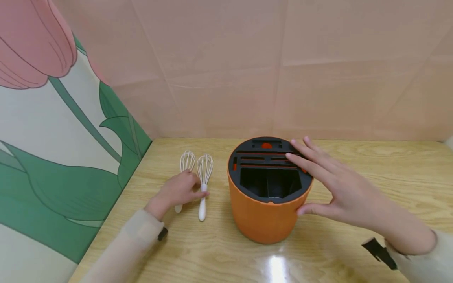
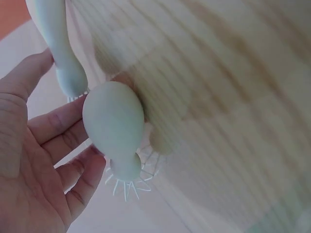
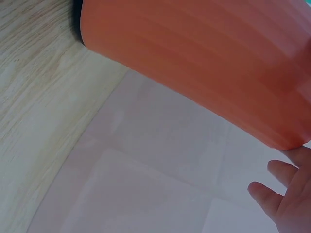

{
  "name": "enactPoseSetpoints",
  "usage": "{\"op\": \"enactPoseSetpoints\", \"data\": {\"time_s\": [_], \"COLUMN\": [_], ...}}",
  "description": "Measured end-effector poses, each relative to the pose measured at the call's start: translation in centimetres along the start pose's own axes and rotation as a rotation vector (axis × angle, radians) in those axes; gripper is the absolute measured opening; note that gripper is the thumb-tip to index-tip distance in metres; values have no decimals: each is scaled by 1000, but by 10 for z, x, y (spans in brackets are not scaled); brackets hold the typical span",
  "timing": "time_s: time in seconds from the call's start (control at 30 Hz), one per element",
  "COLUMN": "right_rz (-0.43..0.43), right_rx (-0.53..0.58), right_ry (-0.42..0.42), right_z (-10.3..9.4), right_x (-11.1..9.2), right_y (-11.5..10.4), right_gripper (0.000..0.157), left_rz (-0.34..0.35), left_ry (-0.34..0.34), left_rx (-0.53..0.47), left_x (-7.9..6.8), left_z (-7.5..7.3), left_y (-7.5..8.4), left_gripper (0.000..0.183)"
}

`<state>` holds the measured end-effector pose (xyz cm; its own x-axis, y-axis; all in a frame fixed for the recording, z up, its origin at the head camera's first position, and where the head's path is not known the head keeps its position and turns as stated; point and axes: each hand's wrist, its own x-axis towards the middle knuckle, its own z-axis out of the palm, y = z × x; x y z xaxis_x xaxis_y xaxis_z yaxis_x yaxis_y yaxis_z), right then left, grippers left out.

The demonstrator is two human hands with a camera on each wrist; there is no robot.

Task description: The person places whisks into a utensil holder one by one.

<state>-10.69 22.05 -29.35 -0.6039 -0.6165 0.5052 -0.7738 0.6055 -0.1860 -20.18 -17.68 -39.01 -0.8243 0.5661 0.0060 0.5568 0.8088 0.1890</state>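
Two whisks with white handles lie side by side on the wooden table: the left whisk [image 1: 187,159] and the right whisk [image 1: 202,207]. My left hand [image 1: 179,189] reaches over the left whisk, covering part of its handle, and the thumb lies against the right whisk's handle. Up close in the left wrist view, the fingers are loosely spread beside the handle ends [image 2: 114,116]. To the right stands an orange round utensil holder [image 1: 262,220] with a black slotted top [image 1: 270,199]. My right hand [image 1: 347,192] rests on its right rim with extended fingers, thumb against the side.
The wooden table [image 1: 382,161] ends at a pinkish wall covering [image 1: 226,78] behind the holder. A panel with a tulip print [image 1: 70,188] borders the table on the left.
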Motion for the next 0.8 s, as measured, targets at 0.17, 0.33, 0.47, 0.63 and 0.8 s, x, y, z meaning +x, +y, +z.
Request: {"op": "enactPoseSetpoints", "data": {"time_s": [0.17,0.33,0.47,0.63,0.8], "right_rz": [-23,-52,-69,-69,-60], "right_rx": [14,43,85,128,133], "right_ry": [15,37,46,49,52], "right_z": [1,3,5,7,8], "right_x": [1,1,1,0,0], "right_y": [1,3,4,5,5], "right_gripper": [101,98,96,97,101], "left_rz": [-38,-85,-107,-131,-173], "left_ry": [-43,-82,-97,-92,-98], "left_rx": [-60,-105,-133,-153,-181], "left_x": [2,2,2,2,4], "left_z": [-2,-3,-5,-7,-8], "left_y": [1,-1,-1,-1,-2], "left_gripper": [35,32,31,30,25]}}
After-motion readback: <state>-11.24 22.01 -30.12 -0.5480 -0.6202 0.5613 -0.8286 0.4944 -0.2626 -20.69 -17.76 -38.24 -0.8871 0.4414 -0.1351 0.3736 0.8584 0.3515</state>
